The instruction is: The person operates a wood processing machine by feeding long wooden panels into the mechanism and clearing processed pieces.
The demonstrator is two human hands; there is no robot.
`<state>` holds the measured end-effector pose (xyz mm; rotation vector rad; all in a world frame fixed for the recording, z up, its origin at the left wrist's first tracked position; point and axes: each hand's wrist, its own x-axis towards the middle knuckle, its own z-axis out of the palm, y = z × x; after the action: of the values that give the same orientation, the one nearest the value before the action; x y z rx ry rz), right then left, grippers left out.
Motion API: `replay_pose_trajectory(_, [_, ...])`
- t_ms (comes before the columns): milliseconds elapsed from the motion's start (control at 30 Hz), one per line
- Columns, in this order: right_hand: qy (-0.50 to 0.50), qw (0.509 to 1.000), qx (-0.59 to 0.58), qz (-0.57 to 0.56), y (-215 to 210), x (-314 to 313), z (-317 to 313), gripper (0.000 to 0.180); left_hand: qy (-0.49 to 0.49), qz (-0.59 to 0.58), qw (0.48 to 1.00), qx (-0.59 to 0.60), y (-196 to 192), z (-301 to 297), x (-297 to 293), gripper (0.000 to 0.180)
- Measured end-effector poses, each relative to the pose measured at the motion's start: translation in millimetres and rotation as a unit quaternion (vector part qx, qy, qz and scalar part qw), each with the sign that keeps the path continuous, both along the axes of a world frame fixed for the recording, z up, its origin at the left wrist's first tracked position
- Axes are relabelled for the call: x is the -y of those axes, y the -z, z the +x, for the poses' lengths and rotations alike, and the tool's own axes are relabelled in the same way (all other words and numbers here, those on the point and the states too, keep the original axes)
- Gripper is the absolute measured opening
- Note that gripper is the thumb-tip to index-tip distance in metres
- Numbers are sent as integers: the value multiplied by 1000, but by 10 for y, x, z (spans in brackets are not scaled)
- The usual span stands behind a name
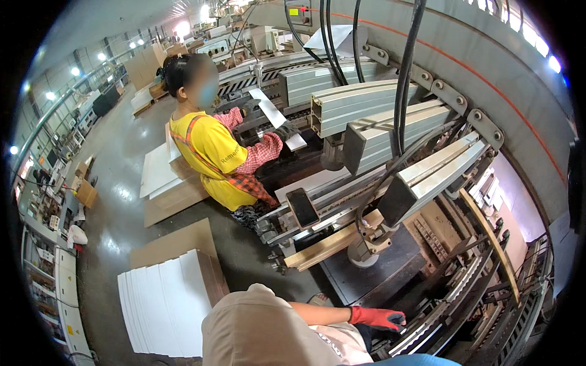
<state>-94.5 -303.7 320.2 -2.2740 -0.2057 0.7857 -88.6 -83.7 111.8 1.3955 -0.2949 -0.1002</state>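
My left hand (377, 317), in a red glove with dark fingertips, reaches right from my beige sleeve (244, 320). Its fingers look curled, close to the metal rails (436, 314) of the machine. A small white edge shows by the fingertips, but what they hold is hidden. My right hand is out of the picture. Farther off, a co-worker in a yellow shirt (210, 149) and dark gloves holds a long white sheet (268, 107) over the machine bed. A dark-screened device (302, 207) sits on the near rail between us.
White board sheets lie in a tall stack (162, 305) at lower left, with another stack (160, 174) behind the co-worker. Heavy metal beams (427, 177) and black cables (403, 79) hang over the machine. A wooden bar (320, 249) juts toward the aisle.
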Motion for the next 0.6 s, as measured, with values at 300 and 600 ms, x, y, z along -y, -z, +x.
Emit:
replay_pose_trajectory(300, [10, 999, -36, -11, -193, 314, -121, 44, -32, 81, 990, -109, 689, -260, -438, 37])
replay_pose_trajectory(600, [13, 997, -77, -27, -408, 569, -193, 45, -79, 103, 985, -115, 610, -199, -606, 44])
